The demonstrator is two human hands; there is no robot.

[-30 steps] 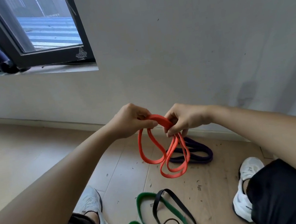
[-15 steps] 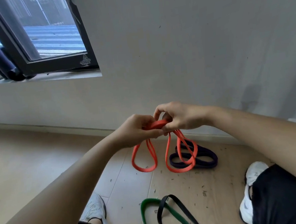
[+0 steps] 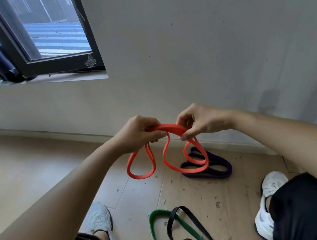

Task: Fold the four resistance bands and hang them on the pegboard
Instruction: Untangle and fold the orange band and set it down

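Observation:
An orange resistance band (image 3: 172,128) is held up in front of me, its loops hanging down toward the floor. My left hand (image 3: 138,133) grips its left end and my right hand (image 3: 200,121) pinches its right end, with a short arched stretch between them. A purple band (image 3: 217,167) lies folded on the wooden floor by the wall, behind the orange loops. A green band (image 3: 156,218) and a black band (image 3: 195,218) lie tangled together on the floor between my feet. No pegboard is in view.
A grey wall (image 3: 204,43) with a baseboard stands straight ahead. A dark-framed window (image 3: 45,60) sits at the upper left. My white shoes (image 3: 271,186) rest on the floor, which is scattered with small debris.
My hands have risen slightly and moved apart, spreading the orange band into a wider arch. Its hanging loops have separated, one to the left and the others to the right.

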